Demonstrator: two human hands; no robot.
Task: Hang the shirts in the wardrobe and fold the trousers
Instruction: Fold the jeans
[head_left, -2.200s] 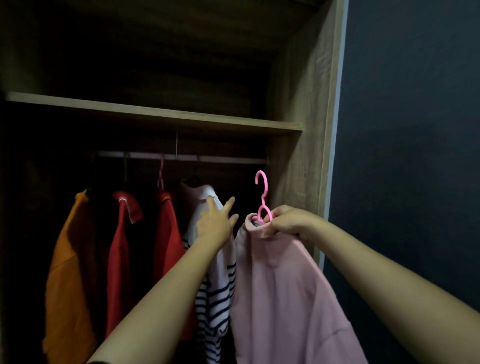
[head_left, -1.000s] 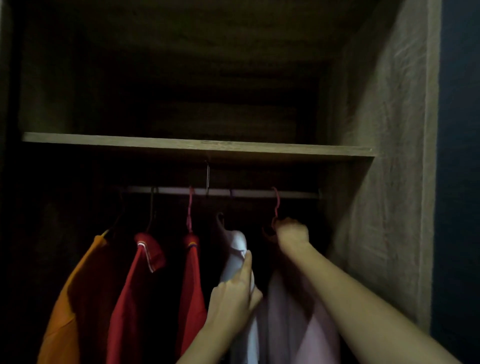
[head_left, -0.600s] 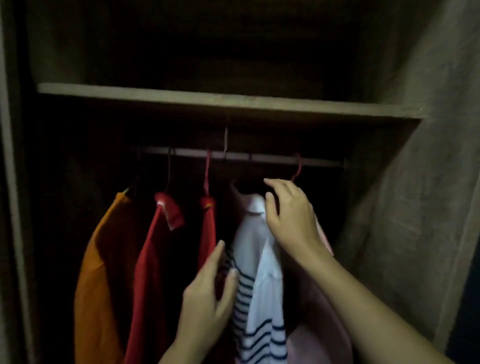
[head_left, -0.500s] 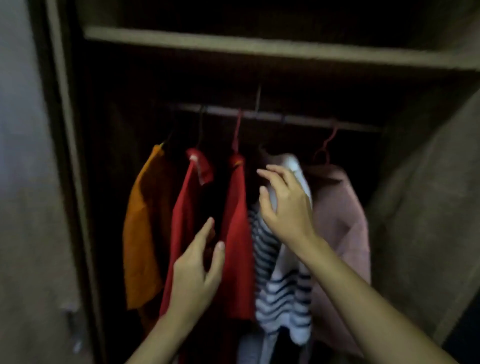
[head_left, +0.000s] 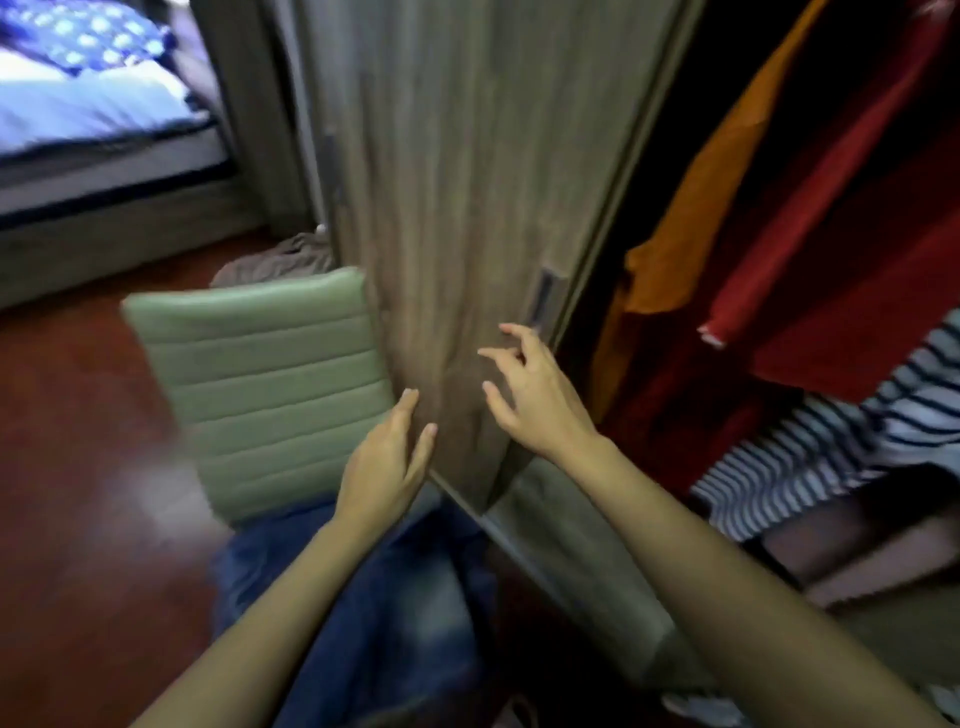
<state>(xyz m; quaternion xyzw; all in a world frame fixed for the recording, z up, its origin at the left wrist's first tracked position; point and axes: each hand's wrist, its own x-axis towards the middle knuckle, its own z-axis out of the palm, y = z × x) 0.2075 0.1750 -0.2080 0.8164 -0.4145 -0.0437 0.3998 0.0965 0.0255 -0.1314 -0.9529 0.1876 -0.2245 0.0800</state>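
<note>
A: Hands? Jeans?
B: Left hand (head_left: 387, 467) and right hand (head_left: 535, 395) are hanging empty, fingers spreading. Jeans (head_left: 374, 613) are lying on the green chair (head_left: 260, 374).
A: Handling?
B: Probably heavy, limp; I'm suggesting the waistband.

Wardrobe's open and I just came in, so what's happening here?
A person is turned away from the open wardrobe, both hands empty. The left hand and right hand hover open in front of the wardrobe door. Orange, red and striped shirts hang inside. Blue trousers lie unfolded on the green chair below the hands.
</note>
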